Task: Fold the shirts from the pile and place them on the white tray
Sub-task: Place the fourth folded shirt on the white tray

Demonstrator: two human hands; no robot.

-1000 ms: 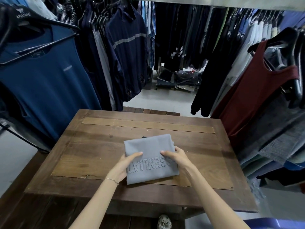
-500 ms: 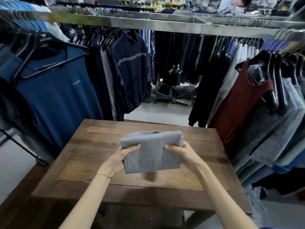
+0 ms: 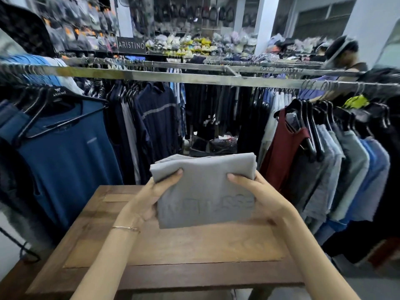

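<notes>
Shirt (image 3: 205,187) between left grip (image 3: 147,202), right grip (image 3: 259,195)

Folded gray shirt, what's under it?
The wooden table is below the folded gray shirt, held up by the left hand and right hand. Their thumbs show on top; the fingers beneath the shirt are covered.

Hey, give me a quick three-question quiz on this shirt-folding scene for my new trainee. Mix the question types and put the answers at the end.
1. True or false: the folded grey shirt lies flat on the brown wooden table.
2. What grips the shirt? A) the left hand only; B) the right hand only; C) both hands.
3. Fill in: the sleeveless top hanging right of the shirt is dark ____.
Key: 1 false, it is held clear of the table; 2 C; 3 red.
</notes>
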